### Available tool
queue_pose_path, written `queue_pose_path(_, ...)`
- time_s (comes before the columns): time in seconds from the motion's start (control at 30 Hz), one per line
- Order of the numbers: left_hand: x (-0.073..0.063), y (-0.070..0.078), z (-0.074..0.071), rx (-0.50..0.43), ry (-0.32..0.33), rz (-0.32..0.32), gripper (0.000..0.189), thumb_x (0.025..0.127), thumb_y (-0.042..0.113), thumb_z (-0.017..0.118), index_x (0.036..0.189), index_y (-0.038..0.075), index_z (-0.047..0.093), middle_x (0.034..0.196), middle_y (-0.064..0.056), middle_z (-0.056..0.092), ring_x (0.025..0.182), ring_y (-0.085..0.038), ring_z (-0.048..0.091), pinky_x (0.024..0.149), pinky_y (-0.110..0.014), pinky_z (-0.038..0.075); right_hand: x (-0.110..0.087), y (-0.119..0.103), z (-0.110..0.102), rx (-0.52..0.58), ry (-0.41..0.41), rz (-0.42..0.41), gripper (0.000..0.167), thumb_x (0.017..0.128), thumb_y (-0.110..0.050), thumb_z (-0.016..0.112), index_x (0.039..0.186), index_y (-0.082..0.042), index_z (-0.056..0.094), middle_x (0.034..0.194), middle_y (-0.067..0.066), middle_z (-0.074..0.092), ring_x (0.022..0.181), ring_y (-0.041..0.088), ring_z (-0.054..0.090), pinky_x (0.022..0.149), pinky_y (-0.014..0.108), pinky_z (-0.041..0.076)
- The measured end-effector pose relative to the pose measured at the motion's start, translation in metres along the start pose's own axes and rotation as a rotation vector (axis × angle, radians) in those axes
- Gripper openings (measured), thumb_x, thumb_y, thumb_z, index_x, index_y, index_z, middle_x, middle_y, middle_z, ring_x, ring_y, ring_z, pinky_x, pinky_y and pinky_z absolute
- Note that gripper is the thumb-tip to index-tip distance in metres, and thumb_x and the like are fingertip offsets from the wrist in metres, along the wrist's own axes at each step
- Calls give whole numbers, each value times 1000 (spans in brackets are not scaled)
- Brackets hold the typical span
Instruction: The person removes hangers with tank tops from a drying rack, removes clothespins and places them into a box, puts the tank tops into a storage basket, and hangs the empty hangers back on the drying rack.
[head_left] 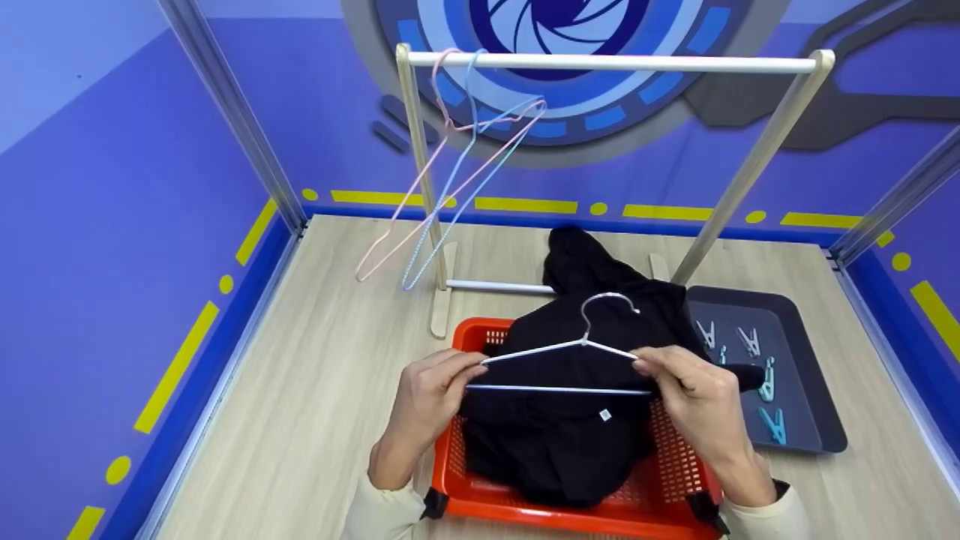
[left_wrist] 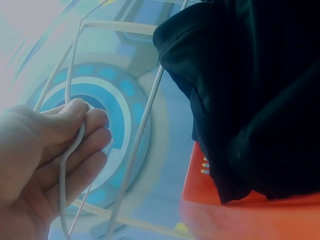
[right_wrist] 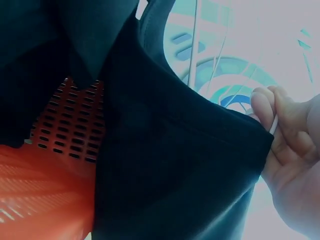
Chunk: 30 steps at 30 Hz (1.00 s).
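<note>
A white wire hanger (head_left: pixel 559 389) with a bare metal hook is held level over a black garment (head_left: pixel 555 457). My left hand (head_left: pixel 435 390) pinches its left arm between thumb and fingers; the left wrist view shows the wire running through that hand (left_wrist: pixel 75 145). On the other side my right hand (head_left: pixel 697 390) pinches the right arm. In the right wrist view, the edge of the black garment (right_wrist: pixel 180 135) meets the fingertips of that hand (right_wrist: pixel 290 140), and the wire's end there is partly hidden. The garment spills over a red basket (head_left: pixel 517 514).
Behind stands a rack with a white rail (head_left: pixel 637 64); a pink hanger (head_left: pixel 390 229) and a blue hanger (head_left: pixel 457 172) hang at its left end. To the right, a dark grey tray (head_left: pixel 806 420) holds several clothespins (head_left: pixel 772 425), partly under a black sleeve.
</note>
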<state>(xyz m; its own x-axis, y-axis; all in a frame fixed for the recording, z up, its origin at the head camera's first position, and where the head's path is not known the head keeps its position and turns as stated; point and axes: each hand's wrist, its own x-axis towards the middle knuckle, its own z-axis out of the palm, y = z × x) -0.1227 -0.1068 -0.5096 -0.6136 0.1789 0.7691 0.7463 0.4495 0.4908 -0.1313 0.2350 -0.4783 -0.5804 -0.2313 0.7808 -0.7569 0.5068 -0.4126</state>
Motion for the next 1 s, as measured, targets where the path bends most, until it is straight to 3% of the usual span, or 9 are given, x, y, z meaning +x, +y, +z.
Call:
queue_pose_path(0.17, -3, -3, -1, -1, 14, 21, 19, 85, -9, 84, 98, 4, 81, 90, 0, 77, 79, -14, 72, 73, -28, 61, -4, 8, -12, 6, -76, 7, 30, 82, 5, 85, 111, -1, 80, 106, 10, 79, 99, 19, 75, 96, 16, 51)
queue_pose_path(0.27, -5, -5, -3, 5, 18, 15, 19, 84, -10, 84, 98, 3, 81, 89, -1, 77, 79, -15, 73, 73, -28, 61, -7, 18, -27, 0, -107, 35, 42, 80, -3, 87, 121, 0, 78, 117, 13, 77, 115, 12, 70, 104, 19, 48)
queue_pose_path(0.33, -5, -5, -4, 8, 19, 2, 20, 83, -11, 84, 98, 2, 81, 89, -3, 77, 79, -15, 73, 73, -28, 61, -11, 25, -37, -18, -135, 65, 50, 76, 0, 89, 124, -1, 77, 118, 14, 77, 120, 4, 65, 105, 17, 45)
queue_pose_path(0.43, -6, -6, -5, 11, 21, -11, 21, 82, -13, 84, 98, 1, 81, 89, -5, 78, 80, -16, 74, 74, -29, 61, -15, 33, -48, -48, -184, 95, 57, 68, 10, 91, 122, -4, 79, 115, 12, 77, 119, -3, 62, 103, 12, 43)
queue_pose_path(0.6, -7, -7, -6, 18, 28, -32, 22, 82, -13, 84, 99, 3, 81, 90, -4, 78, 81, -16, 74, 76, -30, 62, -22, 40, -50, -32, -197, 61, 50, 67, 23, 87, 107, -7, 83, 102, 8, 79, 103, 1, 70, 93, 9, 48)
queue_pose_path(0.7, -8, -7, -7, 12, 31, -34, 22, 84, -10, 83, 99, 5, 82, 90, -2, 78, 81, -15, 74, 74, -29, 61, -23, 40, -49, -2, -165, 43, 27, 81, 16, 82, 98, -5, 83, 94, 10, 79, 92, 6, 73, 86, 8, 49)
queue_pose_path(0.83, -9, -9, -10, 15, 39, -25, 22, 84, -9, 84, 100, 6, 82, 90, 1, 78, 79, -14, 73, 72, -28, 61, -25, 41, -54, -13, -112, 82, 24, 84, 17, 79, 96, -4, 83, 91, 10, 78, 89, 4, 72, 82, 8, 49)
queue_pose_path(0.93, -11, -11, -18, 32, 56, -27, 23, 83, -10, 84, 100, 4, 82, 90, 0, 78, 77, -15, 72, 69, -28, 60, -26, 44, -60, -54, -74, 127, 43, 73, 30, 79, 97, -6, 83, 91, 7, 78, 89, -2, 69, 80, 8, 49)
queue_pose_path(1.0, -12, -13, -25, 54, 78, -28, 22, 82, -10, 85, 100, 3, 82, 89, -2, 78, 74, -15, 71, 65, -27, 58, -28, 45, -65, -81, -56, 154, 42, 74, 28, 80, 97, -7, 84, 90, 7, 78, 90, -4, 68, 80, 7, 48)
